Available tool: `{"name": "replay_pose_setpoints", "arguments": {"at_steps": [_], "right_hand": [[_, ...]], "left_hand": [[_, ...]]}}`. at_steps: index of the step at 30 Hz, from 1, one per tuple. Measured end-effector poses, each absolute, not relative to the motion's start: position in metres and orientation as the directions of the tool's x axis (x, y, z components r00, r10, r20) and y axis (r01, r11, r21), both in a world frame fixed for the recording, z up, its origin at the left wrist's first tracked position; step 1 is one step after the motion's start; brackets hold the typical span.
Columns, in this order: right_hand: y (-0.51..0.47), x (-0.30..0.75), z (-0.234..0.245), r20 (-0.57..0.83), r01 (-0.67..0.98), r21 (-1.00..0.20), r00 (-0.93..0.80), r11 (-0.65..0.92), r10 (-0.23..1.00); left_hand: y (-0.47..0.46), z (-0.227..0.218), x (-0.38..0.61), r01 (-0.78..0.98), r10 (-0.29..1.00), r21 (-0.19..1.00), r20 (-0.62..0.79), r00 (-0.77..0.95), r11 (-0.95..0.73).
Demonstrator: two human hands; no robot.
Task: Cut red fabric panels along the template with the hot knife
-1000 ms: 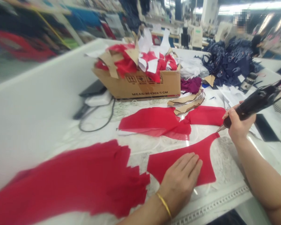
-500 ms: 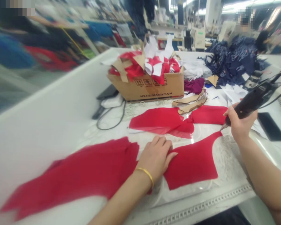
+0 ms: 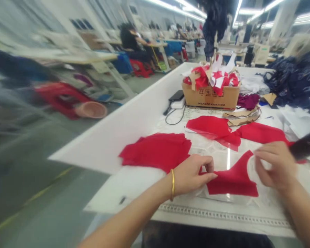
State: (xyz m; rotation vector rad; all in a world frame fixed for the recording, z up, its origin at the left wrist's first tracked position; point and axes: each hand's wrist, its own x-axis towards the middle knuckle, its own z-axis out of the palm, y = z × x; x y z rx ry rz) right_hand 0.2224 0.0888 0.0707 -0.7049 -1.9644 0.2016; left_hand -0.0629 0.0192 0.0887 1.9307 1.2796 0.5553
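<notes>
A cut red fabric piece point(image 3: 234, 184) lies on the table between my hands. My left hand point(image 3: 193, 174), with a gold bangle at the wrist, pinches its left edge between thumb and fingers. My right hand point(image 3: 276, 165) is blurred; its thumb and fingertips come together at the piece's upper right tip and seem to pinch it. Just behind the right hand is a black hand-held tool point(image 3: 306, 143) with its tip hidden. To the left a stack of red fabric point(image 3: 155, 150) reaches under my left hand. More red fabric point(image 3: 209, 125) lies beyond.
A cardboard box point(image 3: 209, 98) full of red, white and brown scraps stands at the back. Brown paper strips point(image 3: 243, 117), a black cable point(image 3: 175, 120) and dark blue garments point(image 3: 297, 75) lie around it. A measuring tape point(image 3: 222, 215) runs along the front edge.
The view has swung left. My right hand has left its grip on the black tool, which is now behind it, and has come to the fabric's tip. My left hand now pinches the piece's edge.
</notes>
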Motion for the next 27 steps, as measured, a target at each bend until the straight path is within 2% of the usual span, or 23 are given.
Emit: {"name": "replay_pose_setpoints", "arguments": {"at_steps": [1, 3, 5, 7, 9, 11, 13, 16, 19, 21, 23, 27], "right_hand": [[0.089, 0.212, 0.067, 0.72, 0.382, -0.32, -0.497, 0.867, 0.485], [0.093, 0.196, 0.059, 0.545, 0.38, -0.213, -0.719, 0.9, 0.432], [0.101, 0.192, 0.049, 0.362, 0.447, -0.22, -0.788, 0.867, 0.498], [0.109, 0.196, 0.039, 0.265, 0.515, -0.214, -0.787, 0.83, 0.557], [0.116, 0.202, 0.032, 0.266, 0.542, -0.209, -0.769, 0.814, 0.581], [0.121, 0.205, 0.033, 0.305, 0.496, -0.234, -0.779, 0.836, 0.547], [0.122, 0.203, 0.043, 0.397, 0.418, -0.263, -0.774, 0.869, 0.493], [0.116, 0.188, 0.068, 0.602, 0.374, -0.229, -0.672, 0.899, 0.432], [0.102, 0.158, 0.087, 0.751, 0.416, -0.199, -0.517, 0.887, 0.411], [0.091, 0.134, 0.089, 0.801, 0.403, -0.159, -0.482, 0.901, 0.356], [0.081, 0.11, 0.082, 0.79, 0.361, -0.057, -0.554, 0.931, 0.263], [0.063, 0.077, 0.056, 0.624, 0.306, 0.019, -0.748, 0.952, 0.228]], "left_hand": [[0.017, 0.091, -0.066, 0.57, 0.913, 0.792, -0.037, 0.405, -0.22], [0.013, 0.095, -0.072, 0.548, 0.918, 0.808, -0.022, 0.395, -0.216], [0.011, 0.099, -0.079, 0.547, 0.921, 0.805, -0.003, 0.39, -0.229], [0.009, 0.101, -0.087, 0.566, 0.922, 0.785, 0.017, 0.387, -0.253], [0.009, 0.103, -0.094, 0.623, 0.918, 0.724, 0.036, 0.394, -0.296], [0.012, 0.107, -0.101, 0.723, 0.912, 0.592, 0.054, 0.406, -0.357], [0.016, 0.114, -0.112, 0.81, 0.92, 0.448, 0.084, 0.383, -0.378], [0.022, 0.128, -0.136, 0.899, 0.944, 0.305, 0.2, 0.263, -0.315], [0.02, 0.135, -0.167, 0.973, 0.874, -0.027, 0.434, 0.218, -0.229], [0.014, 0.129, -0.189, 0.962, 0.801, -0.243, 0.546, 0.243, -0.127], [0.004, 0.113, -0.208, 0.942, 0.781, -0.333, 0.579, 0.233, -0.034], [-0.019, 0.065, -0.232, 0.938, 0.809, -0.346, 0.55, 0.21, -0.008]]}}
